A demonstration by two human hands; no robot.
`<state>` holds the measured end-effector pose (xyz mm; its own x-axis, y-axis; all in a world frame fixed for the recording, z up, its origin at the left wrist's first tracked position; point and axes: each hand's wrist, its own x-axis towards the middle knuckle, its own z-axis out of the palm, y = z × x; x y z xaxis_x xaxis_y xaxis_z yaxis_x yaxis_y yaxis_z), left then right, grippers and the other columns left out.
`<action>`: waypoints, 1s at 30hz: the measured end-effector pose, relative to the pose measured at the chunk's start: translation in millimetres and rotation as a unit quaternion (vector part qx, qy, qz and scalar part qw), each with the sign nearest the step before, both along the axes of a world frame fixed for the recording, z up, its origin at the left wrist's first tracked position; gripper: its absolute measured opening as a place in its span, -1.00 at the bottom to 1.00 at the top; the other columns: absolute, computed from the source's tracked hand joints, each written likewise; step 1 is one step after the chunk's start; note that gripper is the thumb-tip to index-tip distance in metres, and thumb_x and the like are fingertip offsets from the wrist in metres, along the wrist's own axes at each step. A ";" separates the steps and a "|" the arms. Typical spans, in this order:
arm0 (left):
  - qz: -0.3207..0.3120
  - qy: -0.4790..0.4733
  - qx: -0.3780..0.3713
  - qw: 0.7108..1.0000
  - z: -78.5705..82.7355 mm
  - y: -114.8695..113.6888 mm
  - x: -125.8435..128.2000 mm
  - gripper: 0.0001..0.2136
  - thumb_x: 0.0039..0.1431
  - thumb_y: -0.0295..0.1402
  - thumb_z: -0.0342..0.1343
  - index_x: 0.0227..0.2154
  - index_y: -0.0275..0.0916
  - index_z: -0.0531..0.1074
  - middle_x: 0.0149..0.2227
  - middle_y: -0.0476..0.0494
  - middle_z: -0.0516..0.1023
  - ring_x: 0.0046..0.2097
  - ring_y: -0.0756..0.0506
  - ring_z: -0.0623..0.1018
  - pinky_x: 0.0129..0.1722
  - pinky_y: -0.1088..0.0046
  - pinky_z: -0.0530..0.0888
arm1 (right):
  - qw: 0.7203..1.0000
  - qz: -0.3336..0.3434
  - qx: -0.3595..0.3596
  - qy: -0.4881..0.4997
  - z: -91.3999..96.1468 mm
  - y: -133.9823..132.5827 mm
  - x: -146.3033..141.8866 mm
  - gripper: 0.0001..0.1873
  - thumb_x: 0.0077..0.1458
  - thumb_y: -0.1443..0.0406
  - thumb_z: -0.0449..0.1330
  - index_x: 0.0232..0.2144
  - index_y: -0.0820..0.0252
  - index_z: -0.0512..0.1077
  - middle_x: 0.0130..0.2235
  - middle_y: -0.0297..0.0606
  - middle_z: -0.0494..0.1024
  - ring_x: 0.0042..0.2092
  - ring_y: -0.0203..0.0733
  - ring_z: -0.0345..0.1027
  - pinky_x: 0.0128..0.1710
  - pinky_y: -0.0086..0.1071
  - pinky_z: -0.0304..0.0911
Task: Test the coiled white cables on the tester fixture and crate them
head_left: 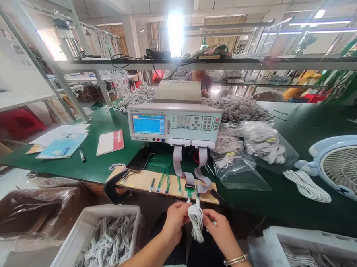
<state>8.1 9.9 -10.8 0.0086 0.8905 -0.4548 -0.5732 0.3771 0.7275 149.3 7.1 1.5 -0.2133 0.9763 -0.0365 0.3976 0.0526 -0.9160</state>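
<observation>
Head view: at six o'clock in the frame, the left hand (pixel 175 224) and the right hand (pixel 219 231) meet on a white cable bundle (pixel 196 225). Both hands pinch it near its top, the left from nine o'clock, the right from three o'clock, and its loops hang down between them. A bracelet (pixel 234 260) sits on the right wrist. The bundle is held in the air just off the near edge of the green table (pixel 294 199). A thin lead rises from it towards twelve o'clock, to a wooden test board (pixel 139 179); whether it is plugged in there cannot be told.

Grey ribbon cables (pixel 177 159) climb from the board to a cable tester (pixel 174 123) with a lit blue screen, at the frame's centre. At three o'clock of the tester lies a clear bag of cables (pixel 252 149), then a loose coil (pixel 307 186) and a pale blue fan (pixel 350 171). At nine o'clock of the tester lie a red-and-white card (pixel 110 141), a pen (pixel 82 154) and papers (pixel 61 142). Two white crates hold more cables — the left crate (pixel 81 232) at seven o'clock of the hands, the right crate (pixel 312 238) at four o'clock. Another person (pixel 200 80) sits beyond the tester at twelve o'clock.
</observation>
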 end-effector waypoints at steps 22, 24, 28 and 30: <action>-0.088 -0.008 0.007 0.996 -3.9 21.6 -10.6 -0.59 -0.22 -0.03 0.09 -0.52 -0.35 0.42 -0.64 0.03 0.20 -0.62 0.11 0.13 -0.60 0.57 0.03 | 0.988 0.000 -0.097 0.122 -28.2 43.1 -9.4 -0.57 -0.18 0.00 0.12 -0.43 0.24 0.49 -0.41 -0.14 0.51 -0.32 0.00 0.32 -0.28 -0.27 0.21; -0.091 -0.008 0.005 0.996 -1.0 22.1 -11.8 -0.61 -0.23 -0.05 0.10 -0.53 -0.35 0.42 -0.64 0.03 0.21 -0.62 0.12 0.14 -0.60 0.57 0.03 | 0.986 -0.001 -0.105 0.132 -25.4 42.2 -11.7 -0.57 -0.18 0.00 0.12 -0.44 0.25 0.49 -0.45 -0.15 0.51 -0.33 -0.01 0.32 -0.28 -0.27 0.21; -0.050 -0.008 0.009 0.999 8.8 14.9 -6.9 -0.66 -0.23 -0.11 0.13 -0.59 -0.37 0.42 -0.65 0.00 0.26 -0.62 0.10 0.17 -0.59 0.56 0.07 | 0.986 -0.020 -0.105 0.128 -12.3 30.1 -17.5 -0.57 -0.23 -0.02 0.14 -0.52 0.23 0.48 -0.58 -0.23 0.47 -0.40 -0.05 0.32 -0.33 -0.32 0.23; -0.015 -0.008 0.022 1.000 13.6 5.2 -1.9 -0.69 -0.22 -0.14 0.12 -0.61 -0.37 0.42 -0.64 -0.05 0.30 -0.59 0.06 0.24 -0.56 0.54 0.13 | 0.987 -0.025 -0.110 0.116 -8.4 18.9 -20.8 -0.57 -0.26 -0.04 0.14 -0.58 0.22 0.47 -0.63 -0.27 0.44 -0.45 -0.07 0.31 -0.40 -0.35 0.23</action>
<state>6.2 15.1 2.8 0.0433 0.9090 -0.4145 -0.5741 0.3622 0.7343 128.5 26.0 -7.0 -0.1929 0.9596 -0.2051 0.1737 -0.1723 -0.9696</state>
